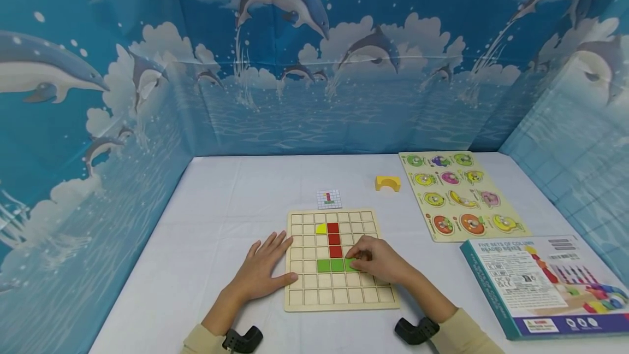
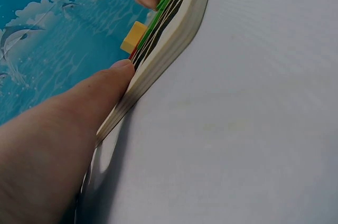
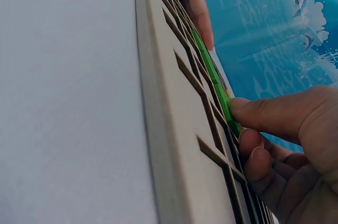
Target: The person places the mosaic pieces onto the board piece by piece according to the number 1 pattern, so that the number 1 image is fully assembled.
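On the bench (image 1: 206, 223), we see the right hand (image 1: 380, 260) pinching a green tile (image 1: 350, 265) on the grid board (image 1: 339, 294). At 9 o'clock, left hand (image 1: 262, 269) lies flat and relaxed on the board's edge.

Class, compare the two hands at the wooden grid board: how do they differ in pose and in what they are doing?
The left hand lies flat with straight fingers against the grid board's left edge; the right hand is curled on top of the board. The left hand handles no piece; the right hand's fingertips press a green piece into a cell. Both touch the board.
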